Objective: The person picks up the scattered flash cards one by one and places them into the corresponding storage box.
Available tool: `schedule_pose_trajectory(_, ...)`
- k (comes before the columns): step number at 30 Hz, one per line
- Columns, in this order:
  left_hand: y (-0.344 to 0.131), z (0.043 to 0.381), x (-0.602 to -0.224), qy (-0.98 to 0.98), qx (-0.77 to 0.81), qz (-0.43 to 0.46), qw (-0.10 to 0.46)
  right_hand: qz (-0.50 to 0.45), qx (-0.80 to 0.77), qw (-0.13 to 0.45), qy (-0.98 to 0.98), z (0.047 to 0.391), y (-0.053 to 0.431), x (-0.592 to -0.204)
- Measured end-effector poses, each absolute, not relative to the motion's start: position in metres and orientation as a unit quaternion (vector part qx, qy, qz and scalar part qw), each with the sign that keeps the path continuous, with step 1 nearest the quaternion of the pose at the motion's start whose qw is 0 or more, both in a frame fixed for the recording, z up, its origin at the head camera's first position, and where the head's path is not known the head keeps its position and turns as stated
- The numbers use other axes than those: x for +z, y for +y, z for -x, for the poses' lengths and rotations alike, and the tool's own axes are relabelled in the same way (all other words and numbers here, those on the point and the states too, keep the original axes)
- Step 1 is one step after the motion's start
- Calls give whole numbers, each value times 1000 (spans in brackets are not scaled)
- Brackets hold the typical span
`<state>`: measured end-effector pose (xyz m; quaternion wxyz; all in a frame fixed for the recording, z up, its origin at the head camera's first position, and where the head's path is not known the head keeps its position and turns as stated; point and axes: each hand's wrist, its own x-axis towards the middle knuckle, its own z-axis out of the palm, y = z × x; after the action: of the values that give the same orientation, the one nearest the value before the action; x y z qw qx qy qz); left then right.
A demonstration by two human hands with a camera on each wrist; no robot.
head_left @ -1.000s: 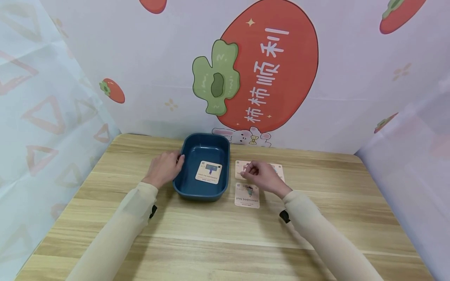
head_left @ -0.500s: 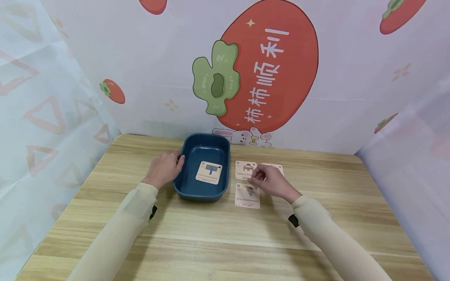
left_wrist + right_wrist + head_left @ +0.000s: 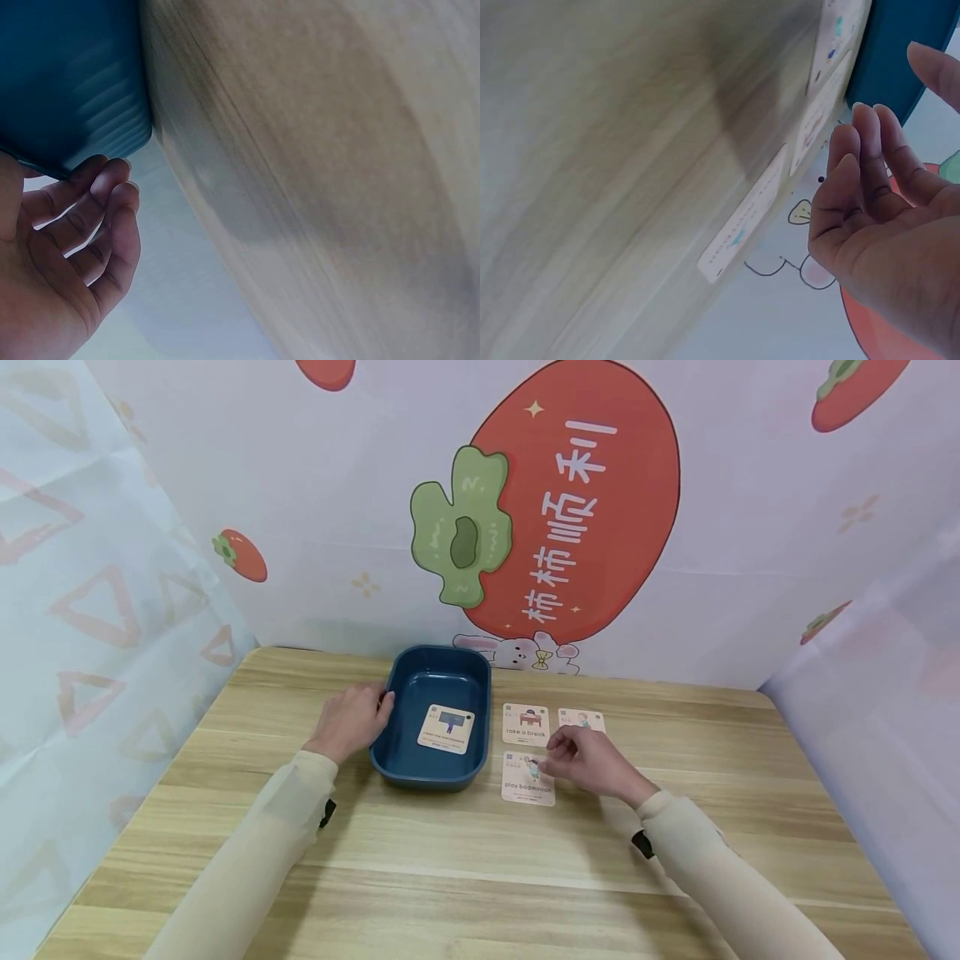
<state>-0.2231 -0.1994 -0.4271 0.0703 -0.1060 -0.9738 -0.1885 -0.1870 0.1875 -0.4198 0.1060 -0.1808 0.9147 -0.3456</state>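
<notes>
1. Since half a second ago, the right hand [image 3: 592, 761] has moved slightly toward the person and to the right, uncovering the edge of the "take a break" card [image 3: 525, 724]; the left hand [image 3: 348, 720], the blue tray [image 3: 429, 782] and the cards lie as they did.
2. Farthest left, the left hand grips the left rim of the blue tray, its fingers curled under the lip.
3. Inside the blue tray, the blackboard card [image 3: 446, 729] lies face up, a little askew.
4. Just right of the blue tray, on the wooden table [image 3: 420, 877], the "take a break" card lies behind the "play badminton" card [image 3: 528, 787].
5. Beside that back card is a third card [image 3: 579, 718], its lower part hidden by the right hand.
6. Thumb apart from loosely bent fingers, the right hand seems to hold nothing; its fingertips overlap the edge of the "play badminton" card from the head view.
7. For the card handling, this shift suggests attention turning from the back pair to the nearer card.
</notes>
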Motion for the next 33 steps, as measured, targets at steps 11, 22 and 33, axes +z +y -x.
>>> schedule_pose_trajectory(11,-199,224,-428,-973,-191,108,75,228,-288,85,926,181,195,-433)
schedule_pose_trajectory(22,-200,223,-428,-973,-190,109,74,243,-237,103,935,179,197,-437)
schedule_pose_trajectory(33,-200,223,-427,-973,-189,111,73,240,-220,109,939,180,196,-436)
